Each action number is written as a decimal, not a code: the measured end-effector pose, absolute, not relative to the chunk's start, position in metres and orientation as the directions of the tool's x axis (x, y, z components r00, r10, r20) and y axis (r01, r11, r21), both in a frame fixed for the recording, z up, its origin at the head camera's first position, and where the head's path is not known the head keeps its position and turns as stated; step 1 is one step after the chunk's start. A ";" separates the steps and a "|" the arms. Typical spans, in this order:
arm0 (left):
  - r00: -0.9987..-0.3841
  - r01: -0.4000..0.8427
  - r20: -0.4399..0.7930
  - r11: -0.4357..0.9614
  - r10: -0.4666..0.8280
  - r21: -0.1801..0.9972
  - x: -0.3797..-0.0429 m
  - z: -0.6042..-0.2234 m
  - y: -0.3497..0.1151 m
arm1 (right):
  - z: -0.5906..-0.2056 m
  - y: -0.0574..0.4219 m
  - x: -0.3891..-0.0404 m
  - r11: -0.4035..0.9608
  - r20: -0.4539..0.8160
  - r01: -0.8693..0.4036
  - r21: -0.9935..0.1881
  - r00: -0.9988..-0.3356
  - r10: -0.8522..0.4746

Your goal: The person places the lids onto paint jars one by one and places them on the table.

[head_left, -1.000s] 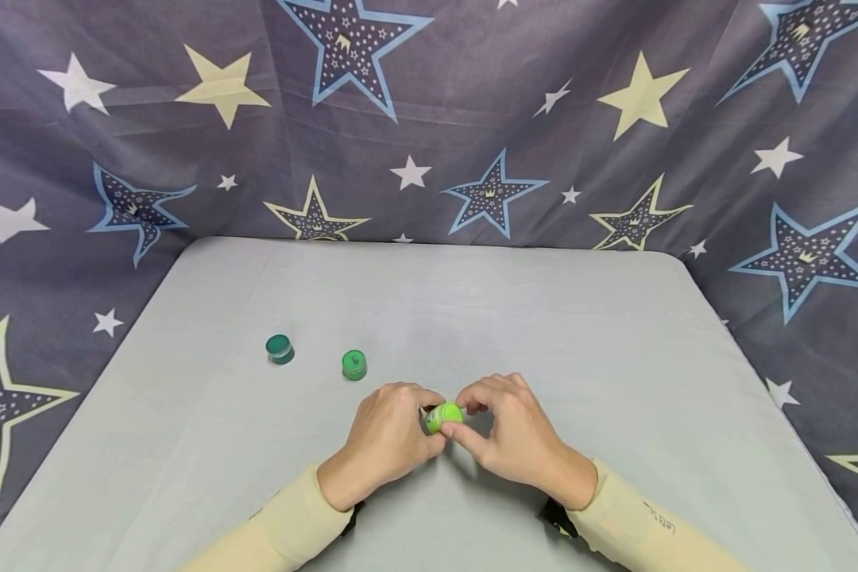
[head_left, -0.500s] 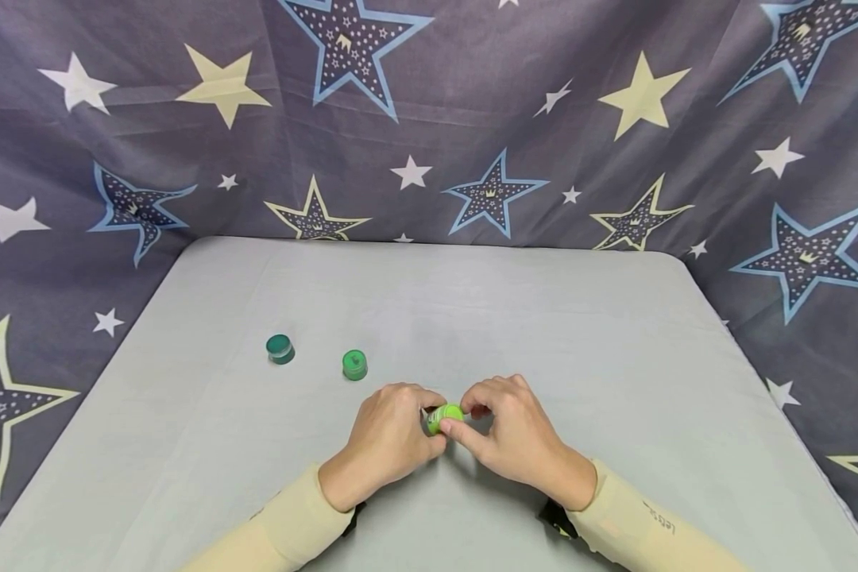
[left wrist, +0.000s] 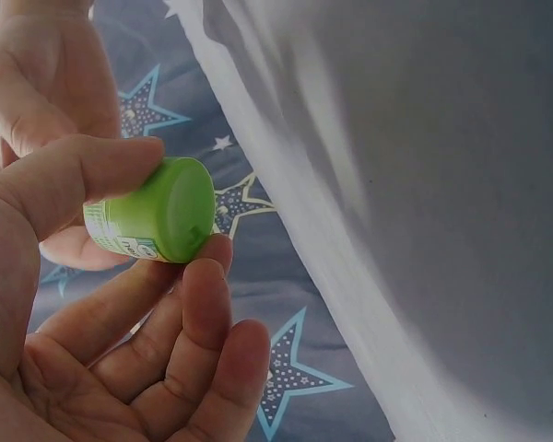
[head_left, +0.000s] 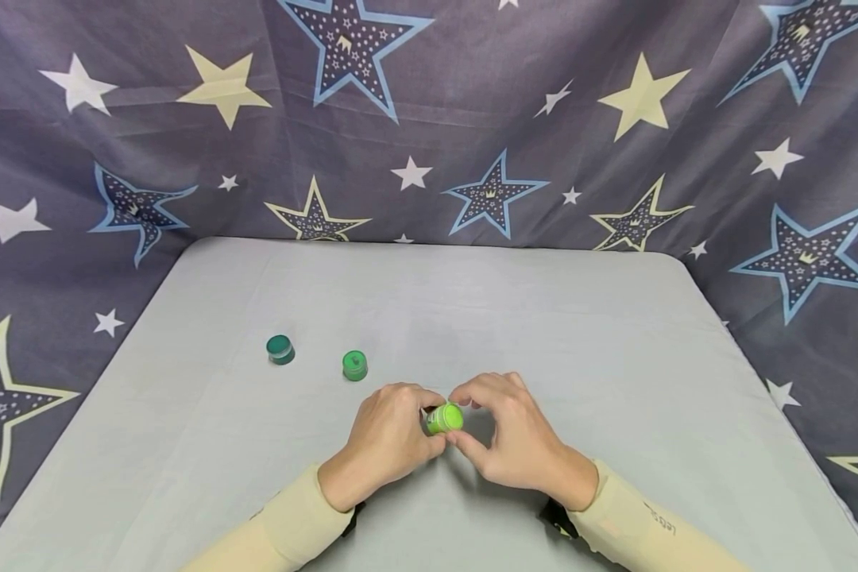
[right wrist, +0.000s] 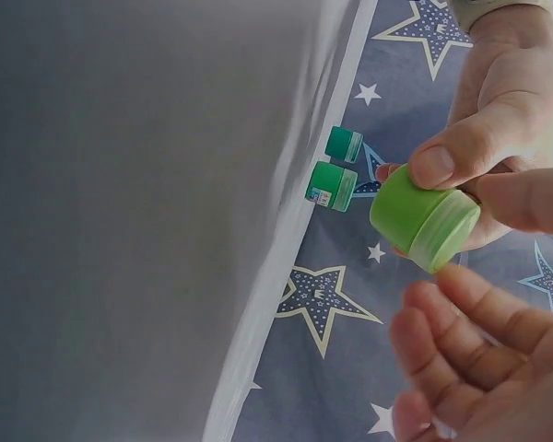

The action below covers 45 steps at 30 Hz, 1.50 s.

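Note:
A small lime-green jar (head_left: 445,418) with a translucent lid (right wrist: 444,230) is held on its side above the table in the head view. My left hand (head_left: 393,429) grips the jar's body between thumb and fingers, as the left wrist view shows with the jar's base (left wrist: 192,210) facing out. My right hand (head_left: 511,433) is at the lid end, its thumb and index fingertip pinching opposite sides of the lid's rim. Part of the printed label is covered by fingers.
Farther left on the pale table (head_left: 543,318) stand two more small jars: a dark teal jar (head_left: 280,349) and a green jar (head_left: 354,365), set apart. A star-patterned curtain (head_left: 429,119) surrounds the table's back and sides.
My right thumb has shifted from across the jar to the lower edge of its lid, and the right fingers have moved slightly left. More of the lid shows. The left hand stays put.

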State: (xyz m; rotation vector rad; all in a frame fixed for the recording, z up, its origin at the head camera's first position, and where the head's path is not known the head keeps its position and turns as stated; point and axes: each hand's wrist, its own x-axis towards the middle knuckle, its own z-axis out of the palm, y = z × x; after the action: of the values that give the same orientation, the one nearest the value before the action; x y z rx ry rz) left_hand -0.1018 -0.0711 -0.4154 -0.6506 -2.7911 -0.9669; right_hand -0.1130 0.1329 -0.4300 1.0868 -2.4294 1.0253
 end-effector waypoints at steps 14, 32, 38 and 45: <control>-0.893 0.449 0.259 0.700 0.367 0.555 -0.102 -0.416 -0.071 | -0.430 0.133 -0.113 0.440 0.491 -0.739 -0.510 -0.670 -0.557; -0.897 0.441 0.258 0.703 0.358 0.558 -0.102 -0.416 -0.071 | -0.430 0.132 -0.113 0.474 0.497 -0.725 -0.500 -0.688 -0.529; -0.899 0.437 0.256 0.706 0.355 0.557 -0.102 -0.416 -0.071 | -0.430 0.132 -0.113 0.488 0.506 -0.725 -0.486 -0.689 -0.519; -0.898 0.439 0.255 0.703 0.357 0.560 -0.101 -0.416 -0.071 | -0.432 0.131 -0.113 0.500 0.502 -0.721 -0.480 -0.693 -0.517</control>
State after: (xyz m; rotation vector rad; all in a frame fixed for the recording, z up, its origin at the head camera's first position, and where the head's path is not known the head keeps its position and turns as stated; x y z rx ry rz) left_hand -0.1015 -0.0710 -0.4161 -0.6529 -2.7799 -0.9639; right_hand -0.1128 0.1307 -0.4316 1.0432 -2.4550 0.9899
